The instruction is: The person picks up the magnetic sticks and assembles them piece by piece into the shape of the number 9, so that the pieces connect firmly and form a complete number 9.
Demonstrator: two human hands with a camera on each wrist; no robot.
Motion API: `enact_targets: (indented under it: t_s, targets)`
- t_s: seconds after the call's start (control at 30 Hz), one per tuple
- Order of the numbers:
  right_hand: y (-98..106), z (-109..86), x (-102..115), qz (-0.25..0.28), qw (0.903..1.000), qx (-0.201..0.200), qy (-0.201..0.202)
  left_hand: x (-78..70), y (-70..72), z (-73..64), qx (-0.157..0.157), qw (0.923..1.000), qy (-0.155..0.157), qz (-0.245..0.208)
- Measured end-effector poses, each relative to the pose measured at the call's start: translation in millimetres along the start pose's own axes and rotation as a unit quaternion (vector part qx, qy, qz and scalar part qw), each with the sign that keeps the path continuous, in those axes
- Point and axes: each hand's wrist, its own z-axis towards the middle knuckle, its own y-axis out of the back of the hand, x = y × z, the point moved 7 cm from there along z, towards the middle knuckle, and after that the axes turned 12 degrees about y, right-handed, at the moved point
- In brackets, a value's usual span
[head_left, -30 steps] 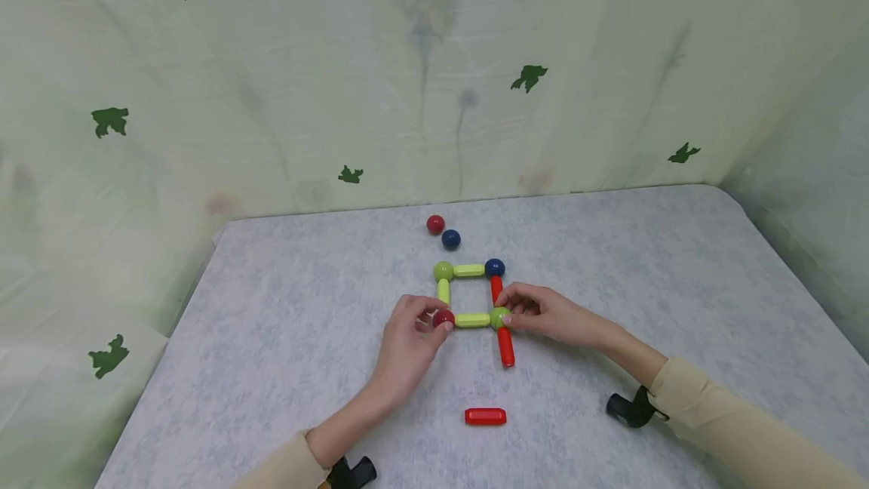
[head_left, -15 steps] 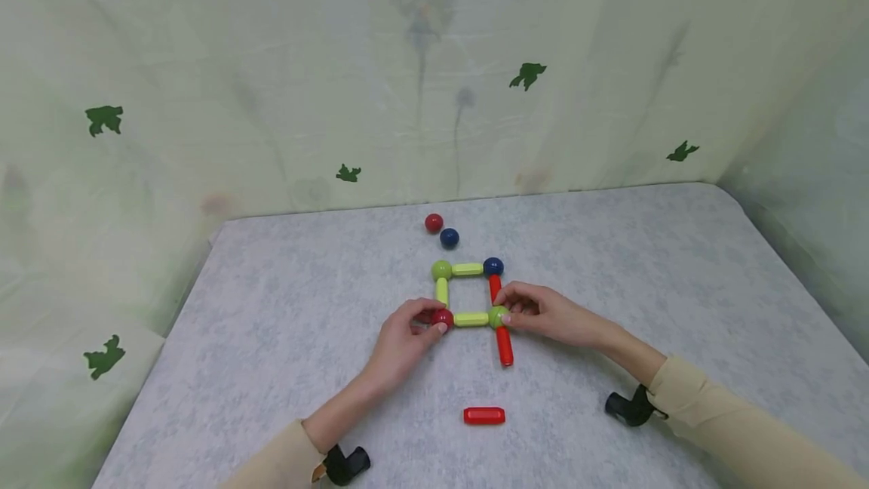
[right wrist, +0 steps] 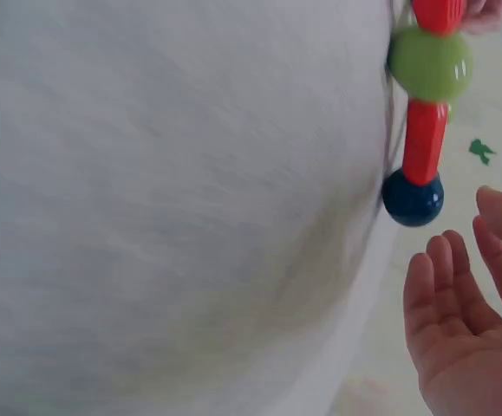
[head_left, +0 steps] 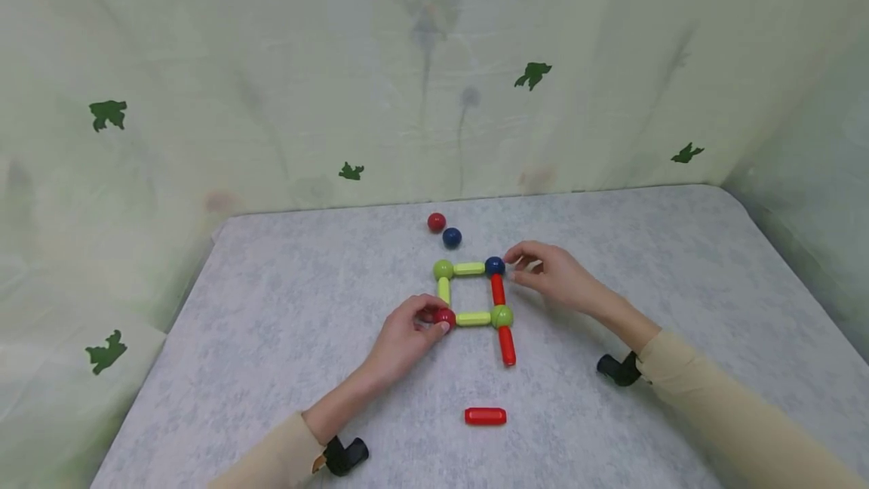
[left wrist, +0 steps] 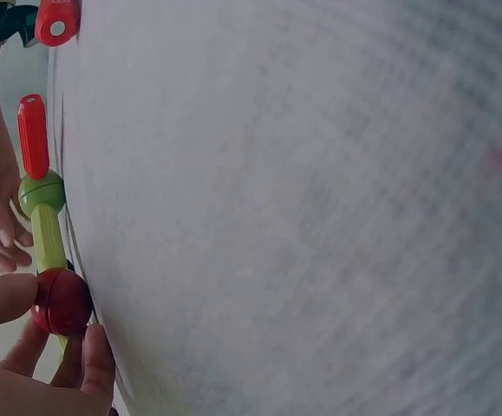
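My left hand (head_left: 402,338) pinches a red ball (head_left: 444,318) between thumb and fingers; the grip also shows in the left wrist view. That ball is the near left corner of a square of balls and rods lying on the table. A green ball (head_left: 443,270) marks the far left corner, a blue ball (head_left: 495,266) the far right, another green ball (right wrist: 430,65) the near right. Three rods are light green, and a red rod (head_left: 498,290) forms the right side. Beside the blue ball, my right hand (head_left: 560,278) is held with fingers apart, gripping nothing.
A second red rod (head_left: 507,346) juts toward me from the near right green ball. Closer in lies a loose red rod (head_left: 485,416). Behind the square sit a loose red ball (head_left: 437,222) and a loose blue ball (head_left: 451,237). A hanging cloth (head_left: 292,96) backs the table.
My right hand has let go of the near right green ball and moved away from me to beside the far right blue ball. My left hand still holds the red ball.
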Motion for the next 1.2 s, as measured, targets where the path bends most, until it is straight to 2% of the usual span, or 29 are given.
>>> enact_targets:
  t_s: [0.13, 0.3, 0.53, 0.7, 0.9, 1.2]
  targets:
    - [4, 33.0, 3, -0.025, 0.9996, 0.000, 0.011, -0.2, 1.0, -0.1, 0.005, 1.0000, 0.002, 0.001]
    - [-1, 70.5, 6, -0.053, 0.9975, 0.030, 0.037, -0.8, 1.2, -0.6, 0.010, 0.9999, -0.004, 0.003]
    - [-17, 103.7, -2, -0.040, 0.9946, 0.082, 0.049, 0.8, 0.4, -0.5, 0.014, 0.9998, -0.010, -0.001]
    - [-26, 113.2, -4, -0.024, 0.9929, 0.107, 0.046, 0.5, 0.8, -0.8, 0.021, 0.9997, -0.012, -0.006]
    - [-34, 116.7, -8, -0.036, 0.9916, 0.122, 0.026, -1.0, 0.9, -0.9, 0.023, 0.9996, -0.018, -0.002]
    - [-33, 114.6, -13, -0.070, 0.9938, 0.085, 0.008, 0.3, 1.8, -0.8, 0.020, 0.9996, -0.019, -0.002]
